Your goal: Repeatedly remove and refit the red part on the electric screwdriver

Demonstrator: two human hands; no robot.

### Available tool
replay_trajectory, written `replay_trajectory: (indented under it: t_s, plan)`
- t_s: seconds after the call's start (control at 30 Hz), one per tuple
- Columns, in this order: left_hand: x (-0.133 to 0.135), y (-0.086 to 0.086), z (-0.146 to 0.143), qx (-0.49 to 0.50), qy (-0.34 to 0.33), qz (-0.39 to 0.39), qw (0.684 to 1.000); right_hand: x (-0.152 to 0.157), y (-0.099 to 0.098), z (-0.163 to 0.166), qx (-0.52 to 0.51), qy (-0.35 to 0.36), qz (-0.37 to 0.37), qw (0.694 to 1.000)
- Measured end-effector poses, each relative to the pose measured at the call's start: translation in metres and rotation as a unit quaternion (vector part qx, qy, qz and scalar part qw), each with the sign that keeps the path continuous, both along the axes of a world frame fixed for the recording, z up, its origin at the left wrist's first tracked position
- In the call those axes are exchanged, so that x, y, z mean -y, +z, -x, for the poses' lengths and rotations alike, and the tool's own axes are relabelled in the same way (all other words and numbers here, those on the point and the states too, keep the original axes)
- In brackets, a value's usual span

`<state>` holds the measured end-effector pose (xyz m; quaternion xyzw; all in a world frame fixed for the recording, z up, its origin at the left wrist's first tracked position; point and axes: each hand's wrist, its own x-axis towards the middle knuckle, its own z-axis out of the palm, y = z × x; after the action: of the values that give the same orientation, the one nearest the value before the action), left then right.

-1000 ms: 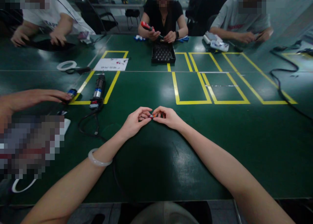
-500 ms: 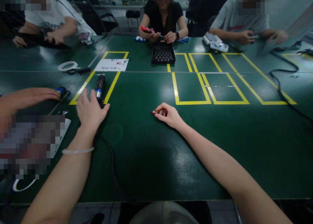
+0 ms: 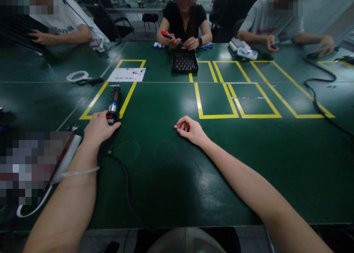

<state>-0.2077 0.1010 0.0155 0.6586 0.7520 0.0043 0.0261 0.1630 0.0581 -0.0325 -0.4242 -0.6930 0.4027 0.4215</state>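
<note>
My left hand (image 3: 100,127) is closed around the near end of a black electric screwdriver (image 3: 113,100) with a blue and silver band. The tool lies pointing away from me, inside the left yellow-taped strip, with a black cord (image 3: 125,168) on the table near its back end. Farther right, my right hand (image 3: 192,129) rests at the table surface. Its thumb and fingertips pinch a small red piece (image 3: 176,126), mostly covered by the fingers, so its kind cannot be made out.
A printed white sheet (image 3: 128,74), a tape roll (image 3: 77,76) and scissors (image 3: 90,81) lie beyond my left hand. Across the green table, a co-worker holds a red-handled tool (image 3: 167,34) over a black tray (image 3: 184,68). Yellow tape outlines (image 3: 218,116) mark the right side.
My left hand has lowered from spread fingers above the electric screwdriver to a grip at its near end. Another person's hand at the left has gone, along with a small blue-black object.
</note>
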Motion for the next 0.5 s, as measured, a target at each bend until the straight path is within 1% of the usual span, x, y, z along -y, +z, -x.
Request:
replay_trajectory:
  t_s: [0.1, 0.23, 0.3, 0.43, 0.5]
  plan:
    - [0.007, 0.004, -0.017, -0.011, 0.010, -0.012, 1.000, 0.001, 0.000, 0.000, 0.002, -0.002, -0.001, 1.000]
    - [0.016, 0.003, -0.048, -0.002, -0.031, -0.022, 0.999, 0.003, 0.002, 0.000, 0.023, -0.003, -0.007, 1.000]
    - [0.021, 0.000, -0.066, 0.003, -0.063, -0.033, 0.997, 0.004, 0.004, 0.001, 0.035, -0.003, -0.020, 0.999]
    - [0.037, -0.006, -0.105, 0.026, -0.144, -0.056, 0.988, 0.006, 0.005, 0.003, 0.069, 0.002, -0.077, 0.995]
    - [0.048, -0.008, -0.124, 0.033, -0.179, -0.062, 0.981, 0.007, 0.005, 0.004, 0.082, 0.010, -0.086, 0.993]
